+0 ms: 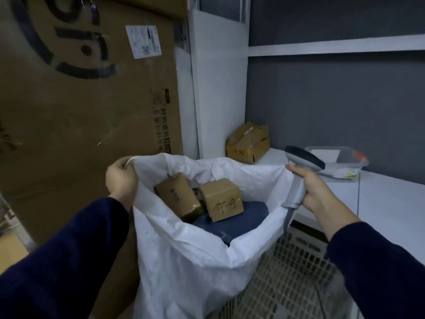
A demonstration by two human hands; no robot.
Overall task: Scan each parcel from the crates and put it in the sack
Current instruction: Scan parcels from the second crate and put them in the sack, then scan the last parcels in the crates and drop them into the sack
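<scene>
A white woven sack [195,254] stands open in the middle of the view. My left hand [121,180] grips its rim at the upper left and holds the mouth open. Inside lie a cardboard parcel marked "7-9" [222,199], a second brown parcel [178,197] tilted to its left, and a dark blue soft parcel [232,223] beneath them. My right hand [316,189] holds a grey barcode scanner [299,173] by its handle at the sack's right rim, head up and pointing away to the right.
A big cardboard box [87,100] fills the left side behind the sack. On the white shelf [391,201] at right sit a small worn cardboard box [249,142] and a clear plastic tub [338,163]. A white perforated crate [292,272] stands at lower right, against the sack.
</scene>
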